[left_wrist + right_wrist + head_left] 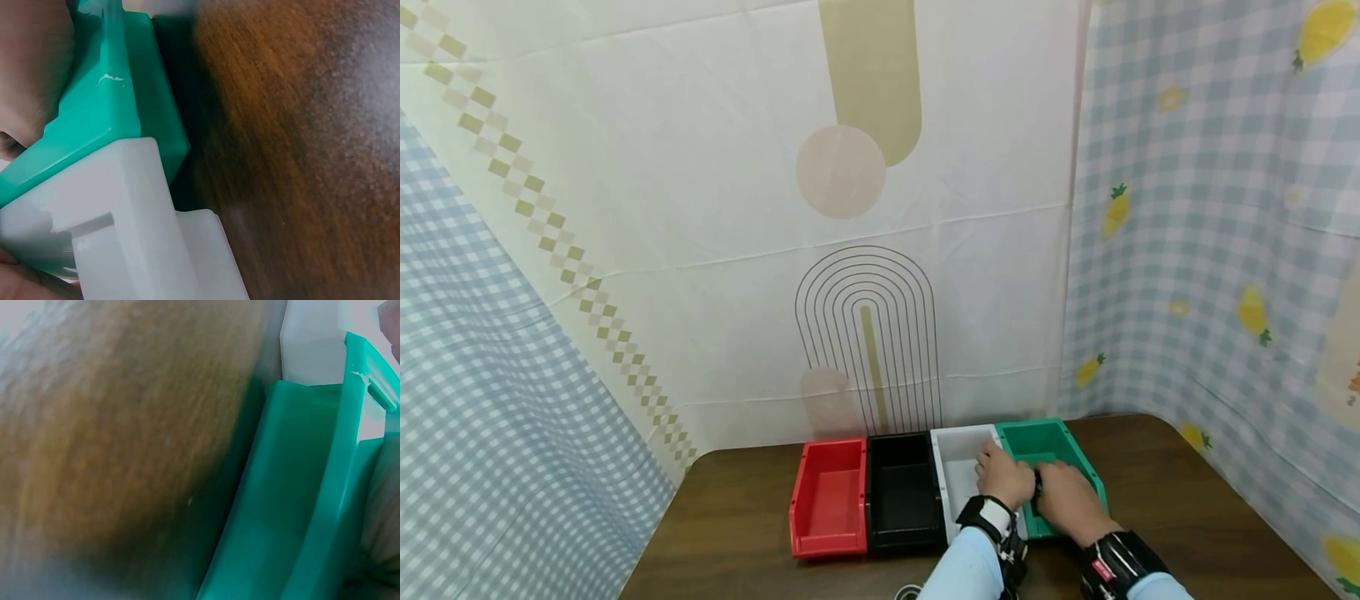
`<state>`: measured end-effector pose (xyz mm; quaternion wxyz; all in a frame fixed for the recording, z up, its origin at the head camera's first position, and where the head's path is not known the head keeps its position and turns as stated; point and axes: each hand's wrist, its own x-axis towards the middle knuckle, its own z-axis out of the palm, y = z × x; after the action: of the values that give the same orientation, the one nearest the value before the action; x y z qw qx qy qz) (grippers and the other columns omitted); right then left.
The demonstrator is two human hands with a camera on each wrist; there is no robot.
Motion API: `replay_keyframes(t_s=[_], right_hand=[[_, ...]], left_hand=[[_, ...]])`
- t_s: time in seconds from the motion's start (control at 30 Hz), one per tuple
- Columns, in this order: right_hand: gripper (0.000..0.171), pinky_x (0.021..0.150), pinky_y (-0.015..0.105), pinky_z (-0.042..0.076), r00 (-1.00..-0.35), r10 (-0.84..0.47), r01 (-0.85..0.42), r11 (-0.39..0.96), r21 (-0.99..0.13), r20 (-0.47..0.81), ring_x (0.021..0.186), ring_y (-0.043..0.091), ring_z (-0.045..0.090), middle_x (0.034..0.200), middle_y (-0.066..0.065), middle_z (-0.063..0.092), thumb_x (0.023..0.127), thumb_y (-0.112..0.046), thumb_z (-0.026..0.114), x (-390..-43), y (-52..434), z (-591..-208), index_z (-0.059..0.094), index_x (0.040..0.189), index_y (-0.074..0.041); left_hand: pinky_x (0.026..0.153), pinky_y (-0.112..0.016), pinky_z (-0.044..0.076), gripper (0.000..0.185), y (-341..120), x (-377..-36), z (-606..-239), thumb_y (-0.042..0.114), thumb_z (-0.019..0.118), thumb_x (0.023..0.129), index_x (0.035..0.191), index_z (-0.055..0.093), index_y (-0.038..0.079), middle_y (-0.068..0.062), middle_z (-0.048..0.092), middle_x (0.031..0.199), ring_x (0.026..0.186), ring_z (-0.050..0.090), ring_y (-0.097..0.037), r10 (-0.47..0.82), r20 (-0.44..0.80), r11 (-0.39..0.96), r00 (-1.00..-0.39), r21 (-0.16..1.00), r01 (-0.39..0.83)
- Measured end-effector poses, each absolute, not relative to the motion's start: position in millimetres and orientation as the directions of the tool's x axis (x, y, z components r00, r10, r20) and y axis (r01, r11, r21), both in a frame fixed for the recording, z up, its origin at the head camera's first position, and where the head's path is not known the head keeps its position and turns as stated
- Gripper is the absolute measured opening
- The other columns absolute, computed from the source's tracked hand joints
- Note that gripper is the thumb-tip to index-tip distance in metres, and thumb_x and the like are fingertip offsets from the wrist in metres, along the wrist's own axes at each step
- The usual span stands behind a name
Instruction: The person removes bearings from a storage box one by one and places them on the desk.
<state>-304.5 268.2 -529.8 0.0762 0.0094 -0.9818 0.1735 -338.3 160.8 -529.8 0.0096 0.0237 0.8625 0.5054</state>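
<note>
**Gripping the green bin at the row's right end**

Noted on table (1187, 500): four bins in a tight row against the back drape, red bin (829, 500), black bin (904, 492), white bin (958, 467), green bin (1045, 446), walls touching or nearly so. Open tops up, sloped fronts toward the person.

Left hand (1002, 477): laid over the seam between white and green, fingers curled onto the rim there. Judged a steadying hold, keeping white in line while green is handled. Left wrist view confirms white bin (125, 237) and green bin (119, 106) pressed wall to wall, bare table (300, 150) beside them.

Right hand (1070, 500): over the front of green, fingers bent down over the near lip; appears closed on that edge, though fingertips hidden in the head view. Right wrist view shows only green wall (294, 506), a white corner behind, wood below; blurred, fingers barely in shot.

Green bin seated on the table, rightmost in row, slightly askew to white. Contents of all four: none visible.

Drapes (700, 208) hung behind and at both sides.
</note>
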Motion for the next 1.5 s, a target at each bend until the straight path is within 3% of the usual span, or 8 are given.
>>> replay_keyframes(t_s=[0.2, 0.4, 0.53, 0.77, 0.93, 1.07, 1.3, 1.5], right_hand=[[0.01, 0.079, 0.052, 0.053, -0.972, -0.032, -0.103, 0.948, -0.302, 0.232, 0.086, 0.032, 0.063, 0.084, 0.011, 0.065, 0.079, 0.0, 0.068, -302.9, 269.2, -533.5, 0.067, 0.085, -0.008], [0.038, 0.096, 0.062, 0.054, -0.973, -0.048, -0.11, 0.957, -0.27, 0.226, 0.106, 0.046, 0.064, 0.111, 0.027, 0.07, 0.081, 0.001, 0.07, -299.5, 271.2, -528.9, 0.072, 0.119, 0.008], [0.046, 0.099, 0.063, 0.053, -0.977, -0.058, -0.112, 0.96, -0.257, 0.205, 0.114, 0.05, 0.063, 0.122, 0.031, 0.068, 0.086, 0.0, 0.069, -294.1, 272.0, -522.8, 0.068, 0.131, 0.01], [0.041, 0.087, 0.056, 0.06, -0.935, -0.081, -0.159, 0.966, -0.205, 0.345, 0.111, 0.045, 0.064, 0.116, 0.026, 0.068, 0.092, -0.009, 0.079, -271.1, 270.3, -504.4, 0.07, 0.129, 0.007], [0.043, 0.083, 0.053, 0.061, -0.933, -0.094, -0.165, 0.97, -0.181, 0.348, 0.108, 0.043, 0.065, 0.118, 0.024, 0.068, 0.093, -0.013, 0.081, -249.8, 269.2, -491.3, 0.07, 0.13, 0.004], [0.043, 0.086, 0.055, 0.06, -0.949, -0.084, -0.149, 0.969, -0.196, 0.305, 0.107, 0.042, 0.066, 0.117, 0.022, 0.069, 0.093, -0.016, 0.081, -229.8, 270.3, -489.7, 0.07, 0.13, 0.003], [0.044, 0.086, 0.055, 0.058, -0.997, -0.043, -0.061, 0.951, -0.302, 0.067, 0.105, 0.037, 0.064, 0.119, 0.015, 0.068, 0.098, -0.017, 0.076, -204.7, 272.7, -493.4, 0.066, 0.136, 0.001], [0.047, 0.086, 0.054, 0.059, -0.994, -0.068, -0.092, 0.947, -0.308, 0.087, 0.103, 0.037, 0.065, 0.119, 0.016, 0.067, 0.094, -0.018, 0.08, -192.6, 271.1, -497.7, 0.067, 0.135, 0.0]], left_hand=[[0.101, -0.06, 0.046, 0.048, 160.2, -340.2, -531.1, 0.012, 0.061, 0.101, 0.142, 0.044, -0.007, -0.026, 0.051, 0.13, 0.116, 0.049, -0.041, 0.046, 0.01, 0.485, -0.999, 0.874, 0.031], [0.105, -0.061, 0.045, 0.051, 162.6, -343.4, -533.9, 0.013, 0.061, 0.101, 0.145, 0.043, -0.007, -0.026, 0.051, 0.134, 0.121, 0.049, -0.042, 0.031, 0.004, 0.479, -1.0, 0.878, 0.018], [0.105, -0.06, 0.045, 0.052, 162.8, -343.3, -535.4, 0.014, 0.062, 0.102, 0.146, 0.042, -0.006, -0.026, 0.05, 0.136, 0.121, 0.049, -0.041, 0.036, -0.008, 0.485, -0.999, 0.875, 0.01], [0.102, -0.061, 0.046, 0.051, 163.0, -341.5, -533.8, 0.016, 0.064, 0.103, 0.144, 0.043, -0.005, -0.025, 0.051, 0.133, 0.12, 0.051, -0.042, 0.018, 0.003, 0.511, -1.0, 0.859, 0.012], [0.101, -0.059, 0.047, 0.052, 162.8, -340.5, -533.3, 0.016, 0.064, 0.102, 0.144, 0.043, -0.006, -0.026, 0.051, 0.132, 0.119, 0.051, -0.041, 0.019, 0.012, 0.52, -1.0, 0.854, 0.02], [0.104, -0.059, 0.045, 0.054, 163.2, -339.8, -535.5, 0.016, 0.063, 0.102, 0.146, 0.041, -0.007, -0.026, 0.05, 0.135, 0.121, 0.05, -0.042, 0.027, 0.003, 0.505, -1.0, 0.863, 0.016], [0.106, -0.06, 0.044, 0.053, 161.2, -340.8, -535.1, 0.014, 0.062, 0.103, 0.147, 0.041, -0.006, -0.025, 0.048, 0.136, 0.123, 0.048, -0.042, 0.044, -0.02, 0.48, -0.999, 0.877, 0.003], [0.105, -0.059, 0.044, 0.055, 161.0, -344.1, -536.6, 0.015, 0.06, 0.104, 0.15, 0.039, -0.005, -0.025, 0.048, 0.139, 0.124, 0.048, -0.041, 0.053, -0.021, 0.486, -0.998, 0.874, 0.007]])
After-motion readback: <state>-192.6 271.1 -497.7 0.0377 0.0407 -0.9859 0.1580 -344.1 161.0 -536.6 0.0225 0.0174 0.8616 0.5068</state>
